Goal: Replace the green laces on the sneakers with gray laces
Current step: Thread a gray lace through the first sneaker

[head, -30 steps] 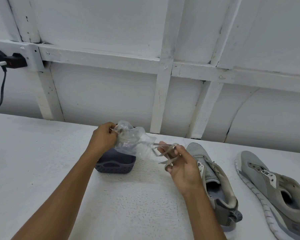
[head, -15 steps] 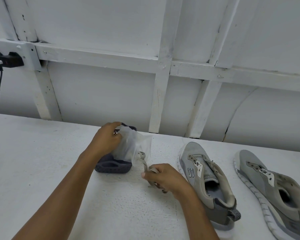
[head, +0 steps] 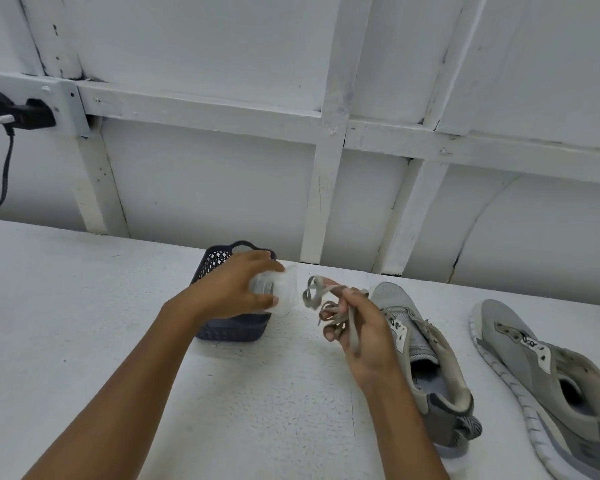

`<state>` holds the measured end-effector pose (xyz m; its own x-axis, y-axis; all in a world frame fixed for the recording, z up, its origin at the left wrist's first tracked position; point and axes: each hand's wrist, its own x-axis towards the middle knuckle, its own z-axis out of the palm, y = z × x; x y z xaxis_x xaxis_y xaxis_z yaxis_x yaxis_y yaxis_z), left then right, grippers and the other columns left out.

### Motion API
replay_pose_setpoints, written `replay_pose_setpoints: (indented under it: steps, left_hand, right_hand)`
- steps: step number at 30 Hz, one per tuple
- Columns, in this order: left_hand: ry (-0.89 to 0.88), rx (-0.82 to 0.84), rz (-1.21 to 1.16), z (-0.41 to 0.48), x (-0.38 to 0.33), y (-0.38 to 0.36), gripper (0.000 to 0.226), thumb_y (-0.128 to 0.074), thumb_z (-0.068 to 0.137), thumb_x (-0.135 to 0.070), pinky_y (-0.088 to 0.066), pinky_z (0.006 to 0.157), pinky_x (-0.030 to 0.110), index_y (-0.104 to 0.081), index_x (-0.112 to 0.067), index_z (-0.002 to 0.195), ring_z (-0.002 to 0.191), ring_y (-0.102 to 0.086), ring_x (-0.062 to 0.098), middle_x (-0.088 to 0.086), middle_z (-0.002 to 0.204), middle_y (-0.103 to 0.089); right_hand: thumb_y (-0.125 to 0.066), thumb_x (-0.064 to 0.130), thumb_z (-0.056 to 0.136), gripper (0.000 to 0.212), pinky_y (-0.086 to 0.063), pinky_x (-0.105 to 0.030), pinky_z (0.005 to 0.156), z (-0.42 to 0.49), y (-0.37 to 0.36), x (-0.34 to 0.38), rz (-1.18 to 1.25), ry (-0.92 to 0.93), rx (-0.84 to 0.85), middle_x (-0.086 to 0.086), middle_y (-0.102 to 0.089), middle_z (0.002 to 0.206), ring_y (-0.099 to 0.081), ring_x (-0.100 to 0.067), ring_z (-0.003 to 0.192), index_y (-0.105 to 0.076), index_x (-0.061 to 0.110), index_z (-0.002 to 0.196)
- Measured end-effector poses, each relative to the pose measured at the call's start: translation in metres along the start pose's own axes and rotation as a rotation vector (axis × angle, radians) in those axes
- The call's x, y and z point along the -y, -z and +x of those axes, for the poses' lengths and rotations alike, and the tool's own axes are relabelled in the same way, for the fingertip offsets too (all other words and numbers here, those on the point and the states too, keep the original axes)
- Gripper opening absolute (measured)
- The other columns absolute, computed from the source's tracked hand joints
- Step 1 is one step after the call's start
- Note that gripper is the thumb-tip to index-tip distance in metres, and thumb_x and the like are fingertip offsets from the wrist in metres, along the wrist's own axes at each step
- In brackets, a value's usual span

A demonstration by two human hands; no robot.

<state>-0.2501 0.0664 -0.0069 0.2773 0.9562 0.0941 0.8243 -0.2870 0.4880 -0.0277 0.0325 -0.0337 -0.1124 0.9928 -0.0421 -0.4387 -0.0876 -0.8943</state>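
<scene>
Two gray sneakers without laces lie on the white table: one [head: 426, 355] just right of my right hand, the other [head: 548, 375] at the far right. My right hand [head: 364, 337] grips a loose bundle of gray laces [head: 321, 301], lifted above the table. My left hand [head: 236, 289] holds a clear plastic bag [head: 284, 289] over a small dark blue basket [head: 222, 327]. The bag and the laces are apart. No green laces show.
The white table [head: 84, 323] runs back to a white framed wall [head: 326, 188]. A black plug and cable [head: 18, 114] sit on the wall at the far left.
My right hand has risen from the table with the gray laces, now out of the bag. My left hand has lowered the bag over the basket.
</scene>
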Motion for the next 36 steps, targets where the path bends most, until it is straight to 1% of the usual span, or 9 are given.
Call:
replay_pose_setpoints:
  steps: [4, 9, 13, 16, 21, 23, 27, 31, 36]
  left_hand:
    - [0.008, 0.007, 0.023, 0.001, -0.005, 0.000, 0.075, -0.075, 0.085, -0.028, -0.028, 0.114, 0.034, -0.037, -0.030, 0.150, 0.144, -0.028, 0.016, -0.007, 0.159, -0.030]
    - [-0.084, 0.005, -0.009, 0.000, -0.022, -0.001, 0.079, -0.074, 0.084, -0.047, -0.020, 0.118, 0.033, -0.031, -0.041, 0.150, 0.149, -0.013, 0.008, -0.014, 0.162, -0.019]
    - [-0.169, -0.065, -0.063, -0.001, -0.045, -0.002, 0.052, -0.070, 0.084, -0.052, -0.027, 0.107, 0.023, -0.056, -0.038, 0.133, 0.134, -0.030, -0.003, -0.016, 0.153, -0.037]
    - [-0.194, -0.093, -0.181, 0.002, -0.058, -0.006, 0.025, -0.071, 0.086, -0.043, -0.042, 0.100, 0.025, -0.070, -0.029, 0.107, 0.113, -0.051, -0.007, -0.019, 0.127, -0.062]
    - [-0.168, -0.165, -0.656, 0.013, -0.079, -0.005, 0.012, -0.071, 0.090, -0.024, -0.055, 0.089, 0.028, -0.071, -0.012, 0.091, 0.088, -0.072, 0.008, -0.004, 0.086, -0.076]
    - [-0.171, -0.215, -0.745, 0.017, -0.091, -0.004, 0.015, -0.069, 0.091, -0.020, -0.058, 0.081, 0.026, -0.068, -0.006, 0.089, 0.078, -0.072, 0.012, 0.000, 0.079, -0.075]
    - [-0.144, -0.208, -1.021, 0.028, -0.123, -0.007, 0.014, -0.059, 0.097, -0.014, -0.062, 0.069, 0.041, -0.060, -0.002, 0.089, 0.073, -0.072, 0.029, 0.009, 0.079, -0.074]
    - [-0.116, -0.245, -1.168, 0.041, -0.155, -0.014, 0.016, -0.055, 0.099, -0.019, -0.058, 0.055, 0.033, -0.056, -0.006, 0.089, 0.061, -0.068, 0.027, 0.015, 0.082, -0.073]
    - [0.011, -0.321, -1.107, 0.063, -0.191, -0.035, 0.013, -0.056, 0.101, -0.018, -0.047, 0.049, 0.029, -0.060, -0.006, 0.097, 0.052, -0.056, 0.021, 0.014, 0.077, -0.072]
  right_hand:
    - [-0.041, 0.019, 0.100, 0.036, -0.037, -0.026, 0.047, -0.004, 0.002, 0.009, 0.069, 0.006, -0.002, -0.018, -0.071, 0.111, -0.054, -0.017, 0.060, -0.044, 0.013, 0.064]
    - [-0.043, 0.021, 0.100, 0.039, -0.037, -0.026, 0.047, -0.004, 0.001, 0.016, 0.052, 0.029, -0.003, -0.015, -0.070, 0.098, -0.056, -0.018, 0.060, -0.049, 0.013, 0.063]
    - [-0.042, 0.022, 0.101, 0.036, -0.037, -0.025, 0.046, -0.007, -0.001, 0.027, 0.053, 0.023, -0.008, -0.007, -0.064, 0.076, -0.056, -0.017, 0.059, -0.048, 0.011, 0.067]
    - [-0.042, 0.025, 0.101, 0.034, -0.037, -0.026, 0.046, -0.010, -0.002, 0.037, 0.002, 0.034, -0.010, -0.005, -0.061, 0.070, -0.056, -0.018, 0.060, -0.050, 0.010, 0.070]
    - [-0.045, 0.027, 0.102, 0.034, -0.041, -0.027, 0.050, -0.019, 0.011, 0.063, -0.204, 0.121, -0.066, -0.011, -0.073, 0.094, -0.059, -0.017, 0.066, -0.064, 0.007, 0.080]
    - [-0.045, 0.030, 0.104, 0.040, -0.042, -0.028, 0.054, -0.022, 0.025, 0.076, -0.295, 0.141, -0.088, -0.015, -0.071, 0.091, -0.059, -0.017, 0.070, -0.075, 0.008, 0.090]
    - [-0.048, 0.026, 0.102, 0.034, -0.042, -0.026, 0.053, -0.025, 0.061, 0.099, -0.286, 0.157, -0.180, -0.006, -0.070, 0.083, -0.060, -0.012, 0.068, -0.071, 0.002, 0.098]
    - [-0.049, 0.017, 0.102, 0.024, -0.040, -0.025, 0.051, -0.024, 0.107, 0.117, -0.407, 0.198, -0.357, -0.008, -0.072, 0.092, -0.056, -0.014, 0.068, -0.068, 0.009, 0.090]
    - [-0.052, 0.024, 0.101, 0.029, -0.038, -0.025, 0.048, -0.022, 0.166, 0.131, -0.637, 0.115, -0.444, -0.003, -0.063, 0.080, -0.052, -0.014, 0.061, -0.070, 0.011, 0.083]
